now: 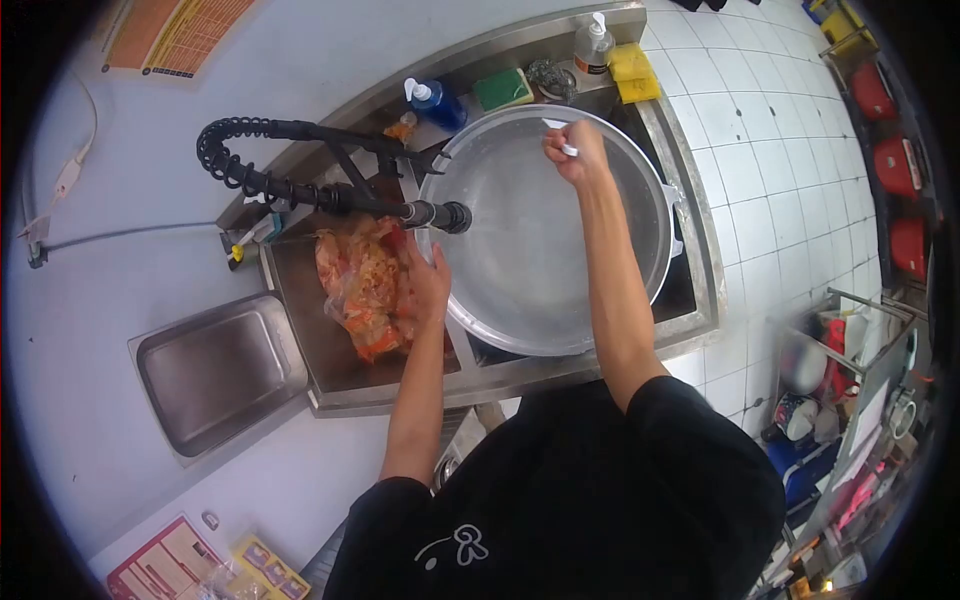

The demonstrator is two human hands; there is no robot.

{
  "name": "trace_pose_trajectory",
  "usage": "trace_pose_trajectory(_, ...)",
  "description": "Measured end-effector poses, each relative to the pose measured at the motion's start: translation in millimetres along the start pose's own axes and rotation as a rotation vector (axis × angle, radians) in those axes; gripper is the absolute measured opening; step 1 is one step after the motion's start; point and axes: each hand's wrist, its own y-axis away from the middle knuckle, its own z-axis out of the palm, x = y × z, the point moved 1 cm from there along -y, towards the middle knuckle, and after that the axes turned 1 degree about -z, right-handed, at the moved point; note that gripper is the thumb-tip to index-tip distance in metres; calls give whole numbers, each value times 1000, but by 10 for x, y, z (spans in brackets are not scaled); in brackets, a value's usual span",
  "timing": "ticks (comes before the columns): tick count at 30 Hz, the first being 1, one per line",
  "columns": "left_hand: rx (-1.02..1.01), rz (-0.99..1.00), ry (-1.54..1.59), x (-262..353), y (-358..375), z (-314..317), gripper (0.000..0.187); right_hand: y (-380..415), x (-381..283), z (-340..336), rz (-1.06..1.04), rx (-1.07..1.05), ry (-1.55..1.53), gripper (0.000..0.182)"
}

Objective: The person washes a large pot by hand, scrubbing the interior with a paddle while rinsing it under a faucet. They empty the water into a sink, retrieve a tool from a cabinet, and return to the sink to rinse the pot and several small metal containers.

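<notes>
A large round metal pot [520,314] sits over the sink, with cloudy liquid or a pale bottom visible inside. My left hand [428,285] touches its left rim, fingers partly hidden under the faucet head [452,217]. Over the upper right part of the pot, my right hand [575,152] is closed round a white handle [570,151]; what the handle belongs to is mostly hidden. To the left of my left hand, a plastic bag [365,290] with orange and red contents lies in the sink.
Behind the pot stand a blue pump bottle [437,104], a green sponge [503,90], a steel scrubber [550,78], a clear pump bottle [594,50] and yellow cloths [634,73]. An empty metal basin [222,370] is at the left.
</notes>
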Motion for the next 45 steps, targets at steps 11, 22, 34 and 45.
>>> trace_pose_trajectory(11,87,106,126,264,-97,-81,57,-518,184,3,-10,66,180,13)
trace_pose_trajectory(22,-11,-6,75,60,-26,7,56,-342,996,271,-114,102,615,14)
trace_pose_trajectory(34,-127,-128,-12,215,2,-41,50,-112,1909,43,-433,303,598,47)
trace_pose_trajectory(45,-25,123,60,-143,16,156,38,-301,2502,259,-744,270,674,52)
